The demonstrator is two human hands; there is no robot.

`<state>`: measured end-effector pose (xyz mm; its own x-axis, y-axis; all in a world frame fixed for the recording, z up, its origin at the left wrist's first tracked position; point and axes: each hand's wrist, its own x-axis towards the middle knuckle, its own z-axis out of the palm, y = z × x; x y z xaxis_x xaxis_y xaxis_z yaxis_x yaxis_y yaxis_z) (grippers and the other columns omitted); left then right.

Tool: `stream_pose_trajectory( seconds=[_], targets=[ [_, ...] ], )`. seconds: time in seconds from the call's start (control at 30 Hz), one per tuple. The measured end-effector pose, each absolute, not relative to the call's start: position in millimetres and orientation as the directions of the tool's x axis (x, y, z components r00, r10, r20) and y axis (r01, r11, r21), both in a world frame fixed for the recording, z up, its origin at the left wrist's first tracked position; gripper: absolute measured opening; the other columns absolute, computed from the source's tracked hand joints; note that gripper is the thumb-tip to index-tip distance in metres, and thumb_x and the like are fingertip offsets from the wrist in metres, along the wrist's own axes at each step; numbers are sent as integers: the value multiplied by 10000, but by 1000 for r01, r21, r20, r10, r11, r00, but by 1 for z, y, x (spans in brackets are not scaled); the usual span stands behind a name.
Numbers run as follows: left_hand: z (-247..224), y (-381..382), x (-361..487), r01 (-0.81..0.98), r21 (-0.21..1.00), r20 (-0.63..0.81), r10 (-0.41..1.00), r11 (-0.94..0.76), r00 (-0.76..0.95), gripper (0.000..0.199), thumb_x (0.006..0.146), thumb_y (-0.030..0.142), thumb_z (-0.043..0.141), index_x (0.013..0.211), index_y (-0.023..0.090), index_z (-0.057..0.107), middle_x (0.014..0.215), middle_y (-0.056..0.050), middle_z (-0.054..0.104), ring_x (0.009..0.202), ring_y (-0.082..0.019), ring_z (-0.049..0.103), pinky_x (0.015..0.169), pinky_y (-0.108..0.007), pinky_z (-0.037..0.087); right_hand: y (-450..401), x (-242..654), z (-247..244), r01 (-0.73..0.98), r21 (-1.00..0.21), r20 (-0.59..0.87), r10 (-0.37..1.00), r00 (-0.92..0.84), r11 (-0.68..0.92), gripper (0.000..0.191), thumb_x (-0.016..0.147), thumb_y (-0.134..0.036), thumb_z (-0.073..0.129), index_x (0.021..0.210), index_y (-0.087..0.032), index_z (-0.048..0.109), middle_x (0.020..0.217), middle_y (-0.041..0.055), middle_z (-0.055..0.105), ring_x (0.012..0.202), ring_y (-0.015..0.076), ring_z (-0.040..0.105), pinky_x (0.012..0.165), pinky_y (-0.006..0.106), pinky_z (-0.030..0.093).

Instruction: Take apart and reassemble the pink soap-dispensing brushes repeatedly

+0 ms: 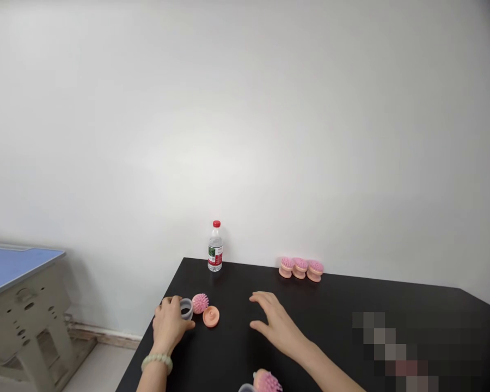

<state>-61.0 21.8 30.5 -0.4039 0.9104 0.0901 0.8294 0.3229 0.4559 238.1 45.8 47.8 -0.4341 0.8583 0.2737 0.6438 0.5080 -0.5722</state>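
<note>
- Pink bristled brush head (267, 382) is poking in at the lower edge of view, closest to the camera, on the black table (338, 326).
- Left hand (169, 325) is curling around a clear plastic cup (186, 308), gripping it.
- Right hand (275, 324) is spreading wide open, holding nothing, farther from the cup than the left hand.
- Pink bristle ball (200, 303) and peach round base (211, 316) are lying just right of the cup, nearly touching, with no clear long axis.

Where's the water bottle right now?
In the head view, the water bottle stands upright at the far edge of the black table, left of the three pink brushes.
</note>
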Motion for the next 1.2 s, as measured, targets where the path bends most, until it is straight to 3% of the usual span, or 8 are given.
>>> stream_pose_trajectory(
  seconds=[0.2,0.37,0.5,0.6,0.83,0.93,1.03,1.2],
  targets=[
    [30,22,-66,790,554,149,903,262,-403,275,736,274,611,996,184,625,1118,-132,659,1045,-374,615,870,-431,462,62,143,64,583,-518,206,752,-626,626,593,751,-191,720,1318,-218,551,1352,107,574,1256,285,534,1064,383,451],
    [33,25,-76,689,713,252,869,131,-426,353,803,260,499,1139,158,537,1143,-132,650,1141,-299,617,976,-390,471,84,79,47,617,-477,123,742,-659,626,508,638,-159,783,1119,-195,623,1206,139,610,1116,361,606,903,467,524],
    [38,24,-75,611,791,317,830,35,-458,440,764,222,492,1189,137,568,1162,-145,618,1144,-297,620,1007,-423,479,97,63,40,620,-501,138,763,-632,604,356,604,-52,725,919,-182,623,994,94,660,933,305,668,797,387,532],
    [44,21,-67,561,827,348,820,-40,-455,458,730,207,524,1175,147,612,1141,-137,622,1095,-301,642,981,-452,500,100,78,52,581,-566,236,790,-566,585,378,639,-55,704,978,-188,602,1003,83,675,945,278,669,838,366,512],
    [55,6,-17,475,852,397,862,-220,-314,271,745,236,631,1014,205,617,1006,-74,669,910,-275,679,777,-404,558,64,162,94,412,-737,400,837,-373,536,271,780,-190,651,1041,-226,590,969,14,676,862,203,664,764,292,535],
    [51,-1,9,443,833,452,871,-333,-195,228,782,201,617,1006,233,638,1061,-87,661,954,-276,665,753,-389,564,34,191,96,252,-814,422,831,-362,523,307,758,-196,691,1058,-229,640,991,20,660,882,206,662,752,281,539],
    [44,-8,31,412,782,536,842,-467,-64,268,792,215,673,1057,250,670,1130,-109,683,1051,-307,654,843,-434,567,10,209,92,230,-797,469,813,-346,558,306,719,-170,744,1011,-234,677,1004,27,648,912,216,647,811,303,523],
    [43,-20,54,334,736,635,771,-588,-43,308,769,420,775,1040,284,722,1004,-87,721,938,-296,660,814,-399,560,-11,227,93,329,-729,492,794,-357,600,324,720,-198,792,1016,-244,669,1002,38,651,903,233,640,839,329,520]
  ],
)
